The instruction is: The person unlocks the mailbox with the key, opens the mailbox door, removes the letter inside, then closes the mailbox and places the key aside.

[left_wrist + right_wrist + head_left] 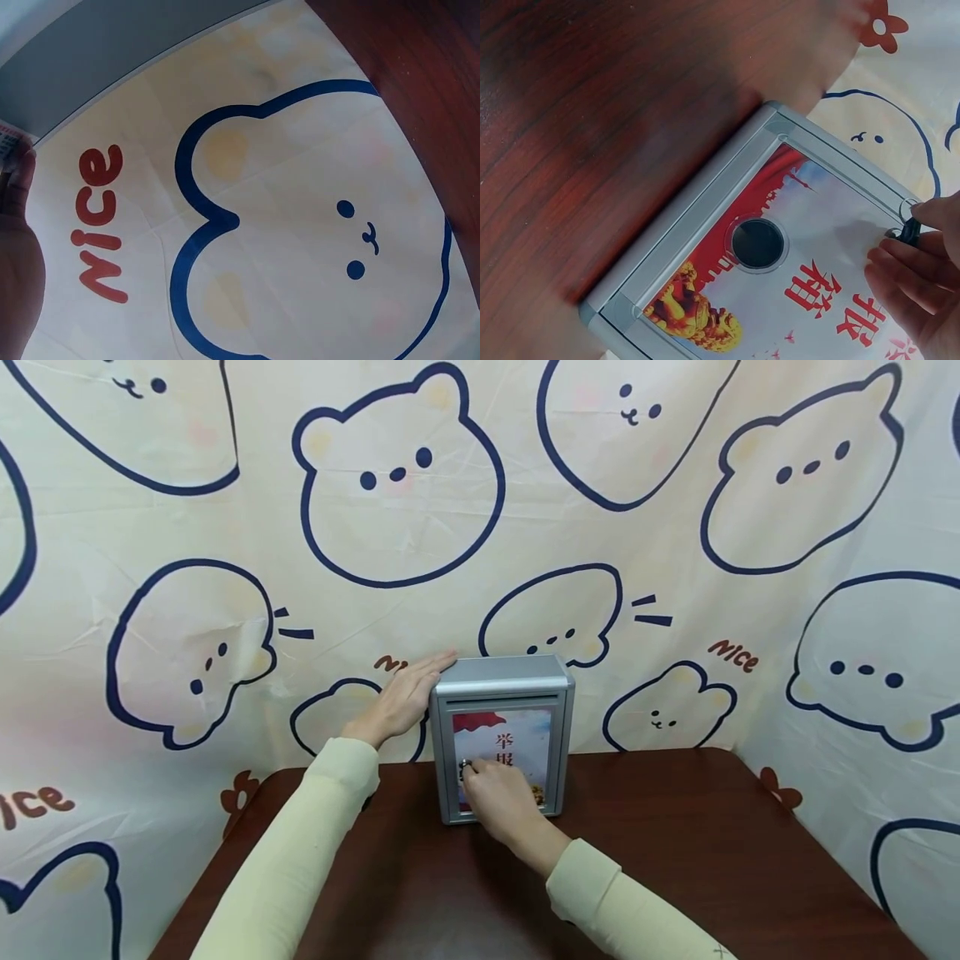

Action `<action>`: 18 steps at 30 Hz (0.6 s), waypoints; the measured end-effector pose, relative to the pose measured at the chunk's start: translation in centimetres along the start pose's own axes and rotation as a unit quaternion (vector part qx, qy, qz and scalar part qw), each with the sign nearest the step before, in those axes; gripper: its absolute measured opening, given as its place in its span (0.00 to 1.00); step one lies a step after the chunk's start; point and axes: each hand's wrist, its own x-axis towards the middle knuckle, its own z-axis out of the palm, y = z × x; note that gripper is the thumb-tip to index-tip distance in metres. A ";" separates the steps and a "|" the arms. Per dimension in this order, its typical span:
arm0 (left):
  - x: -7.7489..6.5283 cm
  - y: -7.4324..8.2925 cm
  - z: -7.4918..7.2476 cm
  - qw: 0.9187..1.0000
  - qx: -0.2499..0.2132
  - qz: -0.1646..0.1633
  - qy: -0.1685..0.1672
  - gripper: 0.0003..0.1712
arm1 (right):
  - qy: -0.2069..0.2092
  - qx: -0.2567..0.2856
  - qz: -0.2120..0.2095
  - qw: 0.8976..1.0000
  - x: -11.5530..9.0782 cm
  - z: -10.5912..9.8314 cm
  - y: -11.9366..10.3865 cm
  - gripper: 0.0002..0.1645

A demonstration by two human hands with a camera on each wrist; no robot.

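A silver metal letter box [502, 670] stands upright on the table, with a slot near its top and a printed door panel [825, 247] bearing red Chinese characters. My left hand [401, 699] rests on the box's upper left corner, fingers extended along the top. At the left side of the door, my right hand [504, 795] pinches a dark-headed key [910, 230] with a metal ring. The key is at the door's lock, which the fingers partly hide. In the left wrist view, only part of the left hand [21, 262] shows beside the grey box side [127, 64].
The dark reddish-brown table [660, 852] reaches back to a cream cloth backdrop [397, 543] with blue-outlined cartoon animals, close behind the box. A round dark window [757, 243] sits low in the door panel.
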 end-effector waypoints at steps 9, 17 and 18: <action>0.1 -0.2 0.2 0.999 0.034 0.008 0.018 0.32 | -0.013 0.009 0.014 1.000 0.1 -0.2 -0.1 0.09; 0.0 0.0 -0.2 0.998 0.062 -0.010 -0.004 0.32 | 0.000 0.010 0.013 1.000 0.1 -0.3 -0.2 0.09; 0.0 0.0 -0.2 0.998 0.065 -0.010 -0.004 0.32 | 0.001 0.011 0.014 1.000 0.1 -0.2 -0.2 0.09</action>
